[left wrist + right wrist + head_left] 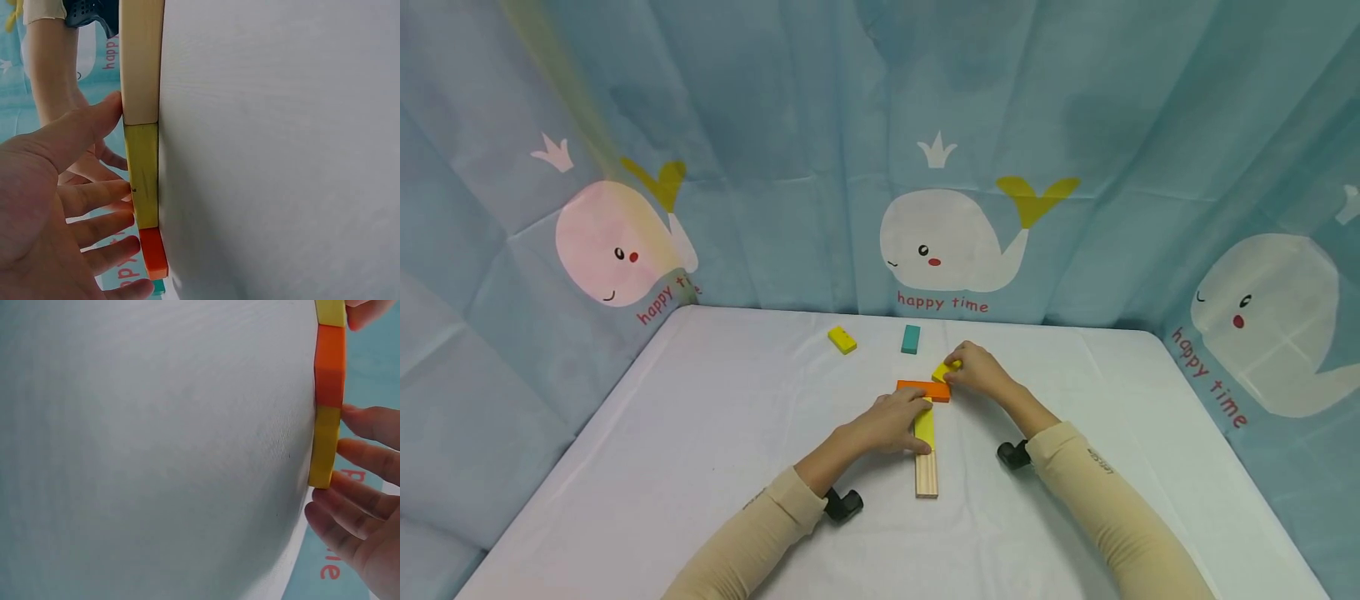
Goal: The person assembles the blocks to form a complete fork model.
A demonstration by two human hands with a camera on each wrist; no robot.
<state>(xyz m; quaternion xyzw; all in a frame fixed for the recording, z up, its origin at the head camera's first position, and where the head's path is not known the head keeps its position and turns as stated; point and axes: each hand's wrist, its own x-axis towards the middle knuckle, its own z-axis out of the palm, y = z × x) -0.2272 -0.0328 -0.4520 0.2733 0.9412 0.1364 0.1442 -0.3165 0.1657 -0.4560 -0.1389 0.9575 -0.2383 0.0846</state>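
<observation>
The spread left hand (889, 422) touched three joined blocks (927, 433), the right hand (979, 370) pinched an adjoining yellow block (941, 373), and two loose blocks (911, 340) lay toward the surface's (715, 400) far edge.

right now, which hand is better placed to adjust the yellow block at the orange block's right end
Probably the right hand: it pinches that yellow block, while the left hand lies toward the opposite end of the orange block.
</observation>
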